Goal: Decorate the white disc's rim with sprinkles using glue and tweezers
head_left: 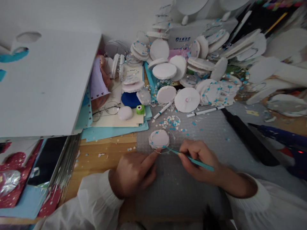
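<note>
A small white foam disc (160,138) lies on the grey cutting mat (182,195), with a thin wire and tiny blue and white flower pieces around its rim. My left hand (135,172) rests below it, index finger stretched to the near edge and the other fingers curled, grasping nothing visible. Teal tweezers (196,162) are pinched in my right hand (200,159). Their tip touches the disc's lower right edge by a blue piece. Just beyond the disc is a scatter of small flower pieces (170,123).
Several white discs (164,71) crowd the back, some ringed with decorated wire. A green punch (140,109) and glasses (112,108) lie on papers at left. White pens (205,111), a black tool (249,137) and a blue glue gun (285,137) lie to the right.
</note>
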### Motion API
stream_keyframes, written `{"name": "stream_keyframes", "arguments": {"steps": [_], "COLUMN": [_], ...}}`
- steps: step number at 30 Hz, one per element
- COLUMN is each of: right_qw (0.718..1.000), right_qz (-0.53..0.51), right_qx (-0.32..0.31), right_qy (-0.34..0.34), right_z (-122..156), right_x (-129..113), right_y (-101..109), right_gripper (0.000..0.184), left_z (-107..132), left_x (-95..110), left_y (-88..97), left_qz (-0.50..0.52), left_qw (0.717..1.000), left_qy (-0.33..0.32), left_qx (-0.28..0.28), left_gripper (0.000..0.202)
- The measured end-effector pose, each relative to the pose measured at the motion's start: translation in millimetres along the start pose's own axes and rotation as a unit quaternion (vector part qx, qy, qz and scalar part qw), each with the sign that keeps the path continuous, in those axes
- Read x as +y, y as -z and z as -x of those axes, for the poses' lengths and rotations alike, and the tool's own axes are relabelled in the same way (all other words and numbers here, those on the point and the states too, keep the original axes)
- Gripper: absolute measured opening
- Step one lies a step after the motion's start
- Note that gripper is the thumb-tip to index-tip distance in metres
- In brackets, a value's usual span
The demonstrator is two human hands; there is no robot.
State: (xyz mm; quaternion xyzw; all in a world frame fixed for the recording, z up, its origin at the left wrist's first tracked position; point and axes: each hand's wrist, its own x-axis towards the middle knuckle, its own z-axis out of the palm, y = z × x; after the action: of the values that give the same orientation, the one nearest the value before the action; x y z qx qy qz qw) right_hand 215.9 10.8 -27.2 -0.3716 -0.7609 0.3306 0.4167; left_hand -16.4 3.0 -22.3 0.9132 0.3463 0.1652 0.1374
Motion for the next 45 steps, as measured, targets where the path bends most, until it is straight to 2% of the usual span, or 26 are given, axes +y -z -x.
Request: {"name": "stream_keyframes", "arguments": {"steps": [14,19,29,34,37,40,45], "right_qw": [0.999,0.999,0.999,0.999,0.999,0.997,0.993], "right_qz": [0.033,0.02,0.029,0.003,0.029,0.064,0.053], "right_qx": [-0.036,-0.022,-0.04,-0.013,0.008,-0.022,-0.088], "right_qy": [0.014,0.03,0.019,0.037,0.034,0.029,0.054], "right_z": [1.0,-0.2,0.9,0.2,-0.8,-1.9,-1.3], "right_x": [2.3,1.7,3.9,5.2,8.8,12.1,12.5], "right_y": [1.0,-0.2,0.2,1.7,6.2,11.8,15.1], "right_gripper": [0.027,0.027,0.028,0.029,0.026,0.021,0.021], "left_z": [0.1,0.4,0.8,0.9,0.2,-0.2,-0.5], "left_x": [-0.4,-0.7,-0.6,-1.1,-0.5,0.1,-1.2], "left_y": [-0.7,-1.5,-0.4,-0.1,0.8,2.9,7.2], "left_qz": [-0.016,-0.021,-0.015,-0.013,-0.023,-0.046,-0.074], "left_qw": [1.0,1.0,1.0,1.0,1.0,0.999,0.997], "left_qy": [-0.003,-0.004,0.0,-0.002,-0.008,-0.013,0.011], "left_qx": [0.0,0.006,0.001,-0.001,0.003,0.003,0.027], "left_gripper": [0.043,0.043,0.044,0.044,0.043,0.04,0.032]}}
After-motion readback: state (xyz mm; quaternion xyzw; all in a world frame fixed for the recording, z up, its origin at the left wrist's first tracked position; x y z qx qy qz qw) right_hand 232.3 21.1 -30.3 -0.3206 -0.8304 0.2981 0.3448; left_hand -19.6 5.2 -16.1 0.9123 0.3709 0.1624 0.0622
